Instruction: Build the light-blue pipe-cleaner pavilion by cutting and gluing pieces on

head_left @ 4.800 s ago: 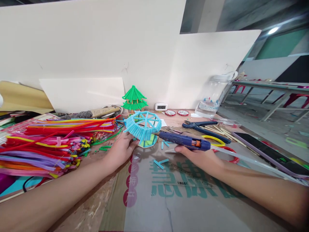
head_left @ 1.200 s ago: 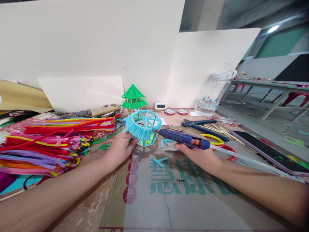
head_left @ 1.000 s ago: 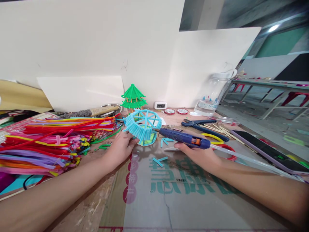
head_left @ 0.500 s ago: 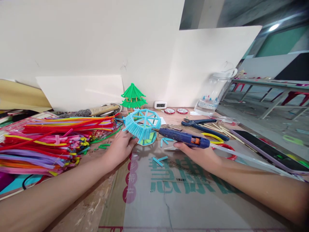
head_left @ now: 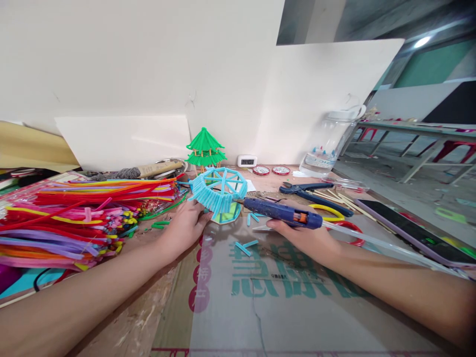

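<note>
A light-blue model roof, an eight-sided frame partly covered with short pipe-cleaner pieces, is gripped at its left underside by my left hand. Some of those fingers are hidden behind it. My right hand is wrapped round a dark-blue hot glue gun, from which a long clear glue stick trails back to the right. The gun's nozzle is at the roof's right lower edge; whether it touches cannot be made out. Several cut blue pieces lie on the mat below.
Bundles of coloured pipe cleaners fill the left. Behind the roof stands a green model pavilion, with a small digital clock beside it. Pliers, scissors with a red handle, a phone and a water bottle lie or stand right.
The glue gun and the roof have shifted very slightly left. Both hands keep their holds.
</note>
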Available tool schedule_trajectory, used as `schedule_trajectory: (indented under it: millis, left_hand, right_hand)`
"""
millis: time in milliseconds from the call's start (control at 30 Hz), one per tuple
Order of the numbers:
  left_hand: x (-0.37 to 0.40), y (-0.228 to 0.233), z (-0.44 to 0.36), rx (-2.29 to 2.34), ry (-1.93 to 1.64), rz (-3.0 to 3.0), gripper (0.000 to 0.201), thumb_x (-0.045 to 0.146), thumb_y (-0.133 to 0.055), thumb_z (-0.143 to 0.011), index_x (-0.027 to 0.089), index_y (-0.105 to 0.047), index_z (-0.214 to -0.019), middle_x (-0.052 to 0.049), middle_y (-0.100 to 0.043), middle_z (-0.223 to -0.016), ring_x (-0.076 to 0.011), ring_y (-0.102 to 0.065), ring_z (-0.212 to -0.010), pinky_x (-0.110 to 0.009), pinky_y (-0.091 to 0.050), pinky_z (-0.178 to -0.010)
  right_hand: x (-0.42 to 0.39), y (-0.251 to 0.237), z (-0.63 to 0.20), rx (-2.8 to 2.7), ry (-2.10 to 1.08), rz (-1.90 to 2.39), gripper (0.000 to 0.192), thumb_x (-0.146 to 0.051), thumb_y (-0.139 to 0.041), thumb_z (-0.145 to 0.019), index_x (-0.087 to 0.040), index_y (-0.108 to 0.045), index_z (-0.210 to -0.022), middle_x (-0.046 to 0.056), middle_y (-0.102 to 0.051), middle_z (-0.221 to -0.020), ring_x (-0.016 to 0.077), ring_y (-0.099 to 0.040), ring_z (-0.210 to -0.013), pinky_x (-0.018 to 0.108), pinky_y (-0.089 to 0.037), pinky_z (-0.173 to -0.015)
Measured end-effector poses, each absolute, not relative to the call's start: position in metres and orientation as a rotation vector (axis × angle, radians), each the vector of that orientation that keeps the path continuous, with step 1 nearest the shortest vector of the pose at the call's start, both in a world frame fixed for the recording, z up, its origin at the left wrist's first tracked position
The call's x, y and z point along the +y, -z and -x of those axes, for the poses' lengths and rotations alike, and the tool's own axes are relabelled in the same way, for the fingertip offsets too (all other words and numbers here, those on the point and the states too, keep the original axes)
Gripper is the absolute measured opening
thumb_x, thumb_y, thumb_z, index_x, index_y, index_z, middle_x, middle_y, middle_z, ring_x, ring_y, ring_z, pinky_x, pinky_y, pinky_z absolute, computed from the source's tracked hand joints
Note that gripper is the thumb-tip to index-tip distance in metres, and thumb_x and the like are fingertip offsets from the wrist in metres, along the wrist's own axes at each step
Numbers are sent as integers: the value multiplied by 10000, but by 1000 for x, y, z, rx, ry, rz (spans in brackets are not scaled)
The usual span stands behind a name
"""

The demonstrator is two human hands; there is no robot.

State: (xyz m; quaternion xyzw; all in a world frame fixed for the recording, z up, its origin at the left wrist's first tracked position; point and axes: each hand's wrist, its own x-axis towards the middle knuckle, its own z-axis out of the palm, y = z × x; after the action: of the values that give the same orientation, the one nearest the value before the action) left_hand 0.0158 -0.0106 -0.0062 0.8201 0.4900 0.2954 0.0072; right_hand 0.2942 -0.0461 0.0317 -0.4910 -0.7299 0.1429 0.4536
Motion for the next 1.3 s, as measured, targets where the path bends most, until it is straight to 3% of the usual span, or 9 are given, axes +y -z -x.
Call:
schedule_trajectory:
  millis: [367,600,900,1033,1133,1300]
  left_hand:
    - [-12,4,-18,1525,-929,-2556,155,284,-502,-937,203,-623,-885,-78,-598,-997,-279,-555,-1103,-447,-456,-1004]
    - [-11,4,-17,1611,-849,-2514,229,327,-485,-949,188,-620,-829,-90,-594,-982,-284,-575,-1046,-441,-482,-933]
    - [-12,3,-20,1572,-837,-2507,270,342,-456,-956,166,-660,-947,-122,-630,-1057,-303,-581,-1061,-469,-470,-940]
    - [-12,4,-21,1632,-794,-2547,281,345,-441,-961,161,-654,-960,-137,-620,-1071,-317,-577,-1056,-482,-477,-925]
    - [-10,6,-22,1656,-788,-2563,276,337,-435,-965,160,-646,-977,-145,-613,-1087,-327,-567,-1096,-495,-469,-945]
    - [-8,9,-21,1630,-801,-2549,283,331,-427,-970,152,-640,-1020,-157,-602,-1117,-329,-548,-1146,-503,-450,-985]
  right_hand:
    - [-45,-35,-294,-1871,-388,1222,323,-527,-670,-741,-225,-577,-673,26,-604,-690,203,-574,-690,321,-479,-605]
    - [-45,-36,-298,-2011,-452,1139,333,-532,-657,-775,-224,-572,-682,11,-588,-653,183,-559,-638,296,-474,-579]
    - [-28,-79,-321,-1934,-400,1094,470,-547,-402,-960,-222,-688,-777,47,-701,-860,211,-645,-881,317,-509,-815]
    - [7,-86,-326,-1971,-467,1193,377,-538,-542,-895,-216,-736,-929,48,-736,-997,218,-663,-914,309,-526,-791]
    - [40,-87,-326,-1969,-496,1385,361,-496,-654,-824,-177,-742,-968,66,-752,-948,230,-670,-868,324,-530,-763]
    - [97,-87,-317,-2131,-580,1321,353,-400,-636,-864,-145,-703,-1099,82,-741,-1060,217,-655,-949,295,-521,-805]
